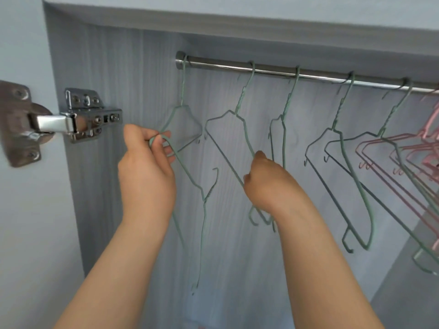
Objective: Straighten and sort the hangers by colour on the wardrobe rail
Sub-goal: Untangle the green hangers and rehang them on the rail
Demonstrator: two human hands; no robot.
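Observation:
A chrome wardrobe rail (273,70) runs across the top of the head view. Several green wire hangers hang from it; the leftmost green hanger (184,110) sits at the rail's left end. My left hand (147,167) pinches the rounded corner of a loose green hanger (204,210) that is off the rail and dangles below my hand. My right hand (266,186) grips the lower bar of the second hanging green hanger (228,143). A bunch of pink hangers (403,153) hangs at the far right.
A metal door hinge (78,119) is fixed to the left wardrobe wall beside my left hand. The grey wood-grain back panel (133,79) lies close behind the hangers. The wardrobe's top board (237,22) sits just above the rail.

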